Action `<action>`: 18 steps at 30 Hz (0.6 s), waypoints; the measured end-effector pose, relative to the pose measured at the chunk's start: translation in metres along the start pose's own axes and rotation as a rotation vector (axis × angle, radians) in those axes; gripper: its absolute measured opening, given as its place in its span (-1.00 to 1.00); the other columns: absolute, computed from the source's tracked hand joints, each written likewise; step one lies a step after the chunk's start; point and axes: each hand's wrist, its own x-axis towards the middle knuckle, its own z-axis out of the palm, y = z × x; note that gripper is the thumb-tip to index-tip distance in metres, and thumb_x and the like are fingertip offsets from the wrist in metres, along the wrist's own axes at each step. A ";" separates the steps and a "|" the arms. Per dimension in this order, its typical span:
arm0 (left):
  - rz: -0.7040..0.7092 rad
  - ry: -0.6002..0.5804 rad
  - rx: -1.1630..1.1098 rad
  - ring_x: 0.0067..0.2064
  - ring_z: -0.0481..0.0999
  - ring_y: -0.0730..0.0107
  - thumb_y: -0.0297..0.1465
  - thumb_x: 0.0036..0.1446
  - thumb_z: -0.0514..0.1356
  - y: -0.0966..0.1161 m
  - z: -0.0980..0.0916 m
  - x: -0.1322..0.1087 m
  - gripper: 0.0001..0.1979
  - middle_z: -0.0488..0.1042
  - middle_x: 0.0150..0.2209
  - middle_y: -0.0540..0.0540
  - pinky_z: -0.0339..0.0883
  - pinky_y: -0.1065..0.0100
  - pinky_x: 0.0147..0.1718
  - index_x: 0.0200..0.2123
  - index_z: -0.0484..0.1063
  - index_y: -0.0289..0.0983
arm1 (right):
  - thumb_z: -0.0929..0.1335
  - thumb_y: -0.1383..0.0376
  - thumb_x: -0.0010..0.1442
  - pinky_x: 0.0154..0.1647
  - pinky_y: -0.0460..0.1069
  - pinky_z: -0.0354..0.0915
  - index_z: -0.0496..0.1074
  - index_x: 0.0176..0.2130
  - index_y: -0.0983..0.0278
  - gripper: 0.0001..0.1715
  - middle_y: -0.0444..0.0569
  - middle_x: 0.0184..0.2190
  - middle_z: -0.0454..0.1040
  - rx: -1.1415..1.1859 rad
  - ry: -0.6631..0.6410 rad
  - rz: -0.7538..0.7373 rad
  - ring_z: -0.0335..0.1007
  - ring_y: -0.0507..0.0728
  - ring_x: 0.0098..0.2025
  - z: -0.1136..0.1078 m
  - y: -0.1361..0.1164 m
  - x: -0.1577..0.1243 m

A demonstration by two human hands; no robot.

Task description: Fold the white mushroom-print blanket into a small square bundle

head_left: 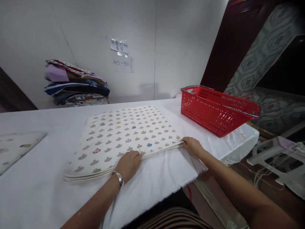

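Observation:
A folded cream cloth (124, 133) printed with small grey and coloured shapes lies in several layers on the white-covered table (35, 187). My left hand (128, 164), with a silver watch at the wrist, is curled closed on the cloth's near edge. My right hand (192, 146) pinches the cloth's near right corner, fingers closed on the layered edge.
A red plastic basket (215, 109) with metal handles stands at the table's right end. A stack of folded fabrics (76, 83) sits against the white back wall. Another patterned cloth (16, 147) lies at the left edge. A white stool (281, 159) stands on the floor at right.

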 end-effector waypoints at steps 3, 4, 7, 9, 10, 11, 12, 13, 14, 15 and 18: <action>0.016 0.006 -0.016 -0.26 0.36 0.28 -0.47 0.17 -0.03 -0.002 0.002 0.000 -0.78 0.42 -0.29 -0.11 0.24 0.25 -0.29 -0.24 0.40 -0.29 | 0.19 0.40 0.11 -0.20 -0.08 0.15 0.42 -0.20 0.25 -0.70 -0.03 -0.20 0.48 0.019 -0.033 -0.027 0.36 0.10 -0.16 0.002 0.003 0.001; 0.017 0.010 -0.020 -0.26 0.36 0.28 -0.47 0.17 -0.03 -0.002 0.003 0.000 -0.78 0.42 -0.29 -0.11 0.24 0.25 -0.28 -0.23 0.40 -0.29 | 0.20 0.38 0.12 -0.18 -0.08 0.15 0.40 -0.16 0.25 -0.69 -0.03 -0.18 0.47 0.046 -0.027 -0.025 0.36 0.10 -0.15 0.003 0.005 0.000; 0.018 0.022 -0.032 -0.26 0.36 0.28 -0.47 0.17 -0.04 -0.004 0.006 -0.001 -0.77 0.42 -0.29 -0.11 0.25 0.26 -0.28 -0.21 0.40 -0.29 | 0.23 0.29 0.15 -0.21 -0.08 0.18 0.35 -0.07 0.24 -0.67 -0.04 -0.22 0.47 0.186 -0.013 -0.011 0.37 0.09 -0.21 0.005 0.010 -0.005; 0.018 0.032 -0.042 -0.27 0.36 0.29 -0.46 0.17 -0.04 -0.005 0.007 -0.001 -0.77 0.42 -0.29 -0.11 0.25 0.26 -0.28 -0.22 0.39 -0.29 | 0.25 0.24 0.14 -0.28 -0.08 0.19 0.33 -0.08 0.23 -0.68 -0.07 -0.28 0.47 0.274 -0.010 -0.012 0.37 0.08 -0.29 0.006 0.014 -0.008; 0.019 0.036 -0.046 -0.27 0.36 0.29 -0.46 0.17 -0.04 -0.005 0.008 -0.002 -0.77 0.41 -0.30 -0.11 0.26 0.26 -0.29 -0.23 0.39 -0.29 | 0.25 0.22 0.14 -0.30 -0.08 0.19 0.33 -0.10 0.23 -0.69 -0.08 -0.31 0.46 0.306 -0.004 -0.017 0.36 0.08 -0.31 0.006 0.016 -0.010; 0.020 0.041 -0.050 -0.28 0.36 0.29 -0.46 0.16 -0.04 -0.005 0.008 -0.001 -0.77 0.41 -0.30 -0.11 0.26 0.26 -0.30 -0.24 0.40 -0.29 | 0.25 0.22 0.14 -0.31 -0.08 0.19 0.33 -0.13 0.24 -0.72 -0.08 -0.32 0.46 0.333 0.006 -0.020 0.35 0.07 -0.33 0.006 0.018 -0.011; 0.021 0.047 -0.055 -0.28 0.35 0.29 -0.46 0.16 -0.04 -0.006 0.009 -0.001 -0.77 0.41 -0.31 -0.11 0.26 0.26 -0.30 -0.24 0.40 -0.29 | 0.24 0.23 0.14 -0.31 -0.08 0.19 0.34 -0.16 0.24 -0.74 -0.09 -0.34 0.46 0.353 0.018 -0.024 0.35 0.07 -0.34 0.006 0.019 -0.012; 0.022 0.056 -0.063 -0.28 0.35 0.29 -0.45 0.16 -0.04 -0.006 0.009 -0.001 -0.77 0.41 -0.31 -0.10 0.26 0.26 -0.30 -0.24 0.40 -0.29 | 0.23 0.24 0.15 -0.30 -0.08 0.19 0.35 -0.19 0.24 -0.77 -0.09 -0.35 0.45 0.368 0.028 -0.028 0.35 0.07 -0.34 0.006 0.020 -0.012; 0.022 0.065 -0.071 -0.28 0.35 0.29 -0.45 0.16 -0.05 -0.006 0.009 -0.001 -0.76 0.41 -0.31 -0.10 0.26 0.25 -0.30 -0.24 0.40 -0.28 | 0.22 0.25 0.15 -0.29 -0.07 0.19 0.36 -0.22 0.25 -0.78 -0.09 -0.35 0.46 0.378 0.038 -0.035 0.35 0.07 -0.33 0.007 0.021 -0.013; 0.021 0.074 -0.080 -0.28 0.36 0.30 -0.45 0.17 -0.06 -0.006 0.009 -0.001 -0.76 0.41 -0.32 -0.10 0.26 0.25 -0.30 -0.24 0.39 -0.27 | 0.22 0.26 0.15 -0.27 -0.07 0.19 0.37 -0.24 0.25 -0.79 -0.09 -0.35 0.46 0.382 0.045 -0.043 0.35 0.07 -0.32 0.008 0.021 -0.013; 0.021 0.086 -0.094 -0.29 0.36 0.31 -0.44 0.18 -0.07 -0.005 0.009 -0.001 -0.75 0.40 -0.33 -0.10 0.25 0.26 -0.30 -0.25 0.40 -0.26 | 0.21 0.28 0.15 -0.23 -0.05 0.20 0.41 -0.25 0.25 -0.77 -0.07 -0.32 0.47 0.362 0.079 -0.047 0.36 0.09 -0.27 0.012 0.022 -0.012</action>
